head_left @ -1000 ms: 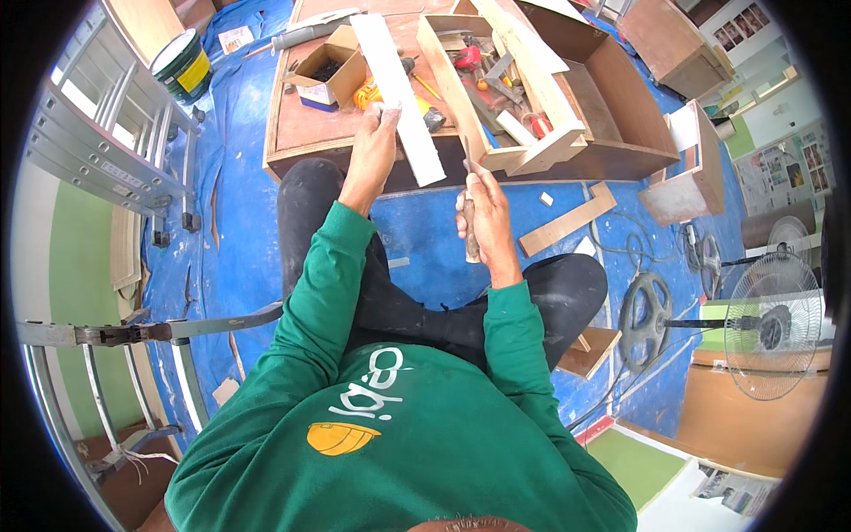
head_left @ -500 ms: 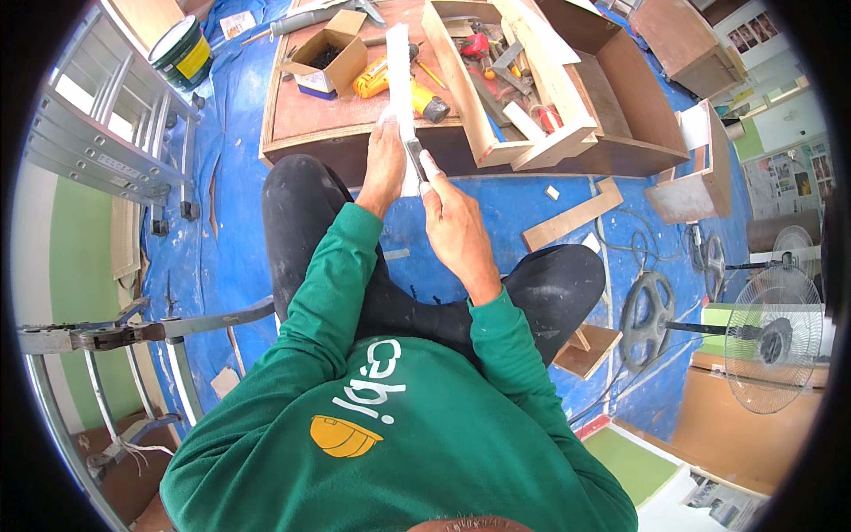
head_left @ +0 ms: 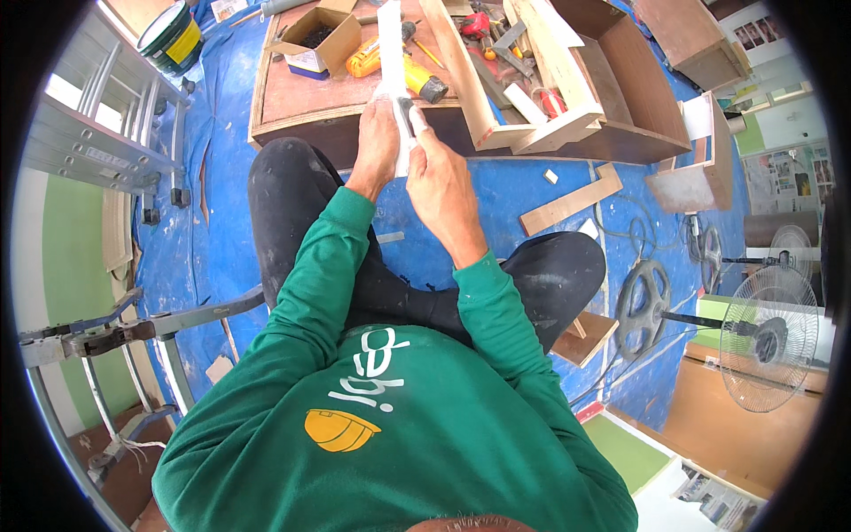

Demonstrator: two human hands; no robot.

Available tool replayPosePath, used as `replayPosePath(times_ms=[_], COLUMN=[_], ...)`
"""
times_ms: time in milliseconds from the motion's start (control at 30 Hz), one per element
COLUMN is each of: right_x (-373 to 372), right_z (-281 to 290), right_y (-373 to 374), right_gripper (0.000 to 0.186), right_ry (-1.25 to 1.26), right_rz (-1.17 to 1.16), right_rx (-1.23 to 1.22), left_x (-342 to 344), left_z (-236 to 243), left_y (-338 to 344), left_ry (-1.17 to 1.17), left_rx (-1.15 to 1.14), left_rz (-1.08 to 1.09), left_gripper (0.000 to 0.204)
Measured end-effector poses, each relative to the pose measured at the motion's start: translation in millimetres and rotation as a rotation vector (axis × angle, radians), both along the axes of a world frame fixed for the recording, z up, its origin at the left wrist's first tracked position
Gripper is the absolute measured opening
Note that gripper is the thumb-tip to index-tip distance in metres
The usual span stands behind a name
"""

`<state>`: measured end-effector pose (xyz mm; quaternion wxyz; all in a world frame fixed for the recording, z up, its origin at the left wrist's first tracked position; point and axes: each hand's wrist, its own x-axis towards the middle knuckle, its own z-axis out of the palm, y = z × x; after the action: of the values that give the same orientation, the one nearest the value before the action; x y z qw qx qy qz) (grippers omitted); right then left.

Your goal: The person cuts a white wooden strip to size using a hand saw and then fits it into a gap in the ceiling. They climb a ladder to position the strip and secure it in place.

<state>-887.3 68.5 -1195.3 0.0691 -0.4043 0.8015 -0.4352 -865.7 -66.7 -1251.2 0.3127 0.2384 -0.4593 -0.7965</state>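
A long, narrow white strip (head_left: 391, 53) points away from me, above the gap between my bent knees. My left hand (head_left: 377, 149) is closed around its near part from the left side. In my right hand (head_left: 441, 182) is a small dark grey tool (head_left: 405, 113), its edge against the strip's right side. Fingers cover most of this tool, so its exact kind is unclear. Beyond the strip, a yellow power drill (head_left: 365, 62) lies on a reddish-brown wooden panel (head_left: 292, 93). Beside it stands an open carton (head_left: 341, 49) of small black pieces.
A wooden tray (head_left: 461, 71) of hand tools rests at the panel's right. Blue sheeting (head_left: 213, 230) covers the floor, with a loose board (head_left: 572, 202) on it. Ladders (head_left: 97, 142) stand left, near a paint bucket (head_left: 173, 40). A fan (head_left: 769, 341) is at right.
My right hand has slid the grey tool farther from me along the white strip. My left hand keeps its hold, and the whole view has shifted slightly.
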Motion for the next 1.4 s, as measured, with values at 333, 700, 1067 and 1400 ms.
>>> replayPosePath(times_ms=[333,700,1067,1400], right_x=[-46,15,1,-36], right_z=[16,5,3,12], right_y=[-19,56,9,-29], right_gripper=[0.035,0.046,0.044,0.030], right_ry=[0.049,-0.068,-0.025,0.022], right_rz=[-0.055,0.001,0.001,-0.074], right_rx=[0.018,0.129,0.061,-0.016], left_x=[-6,-10,-4,-1], left_z=[-3,-22,-9,-22], left_y=[22,12,6,19], left_ry=[-0.058,-0.180,-0.029,0.026], left_rx=[-0.128,-0.251,-0.051,-0.142], left_rz=[0.010,0.074,0.063,-0.002], left_gripper=[0.045,0.050,0.033,0.047])
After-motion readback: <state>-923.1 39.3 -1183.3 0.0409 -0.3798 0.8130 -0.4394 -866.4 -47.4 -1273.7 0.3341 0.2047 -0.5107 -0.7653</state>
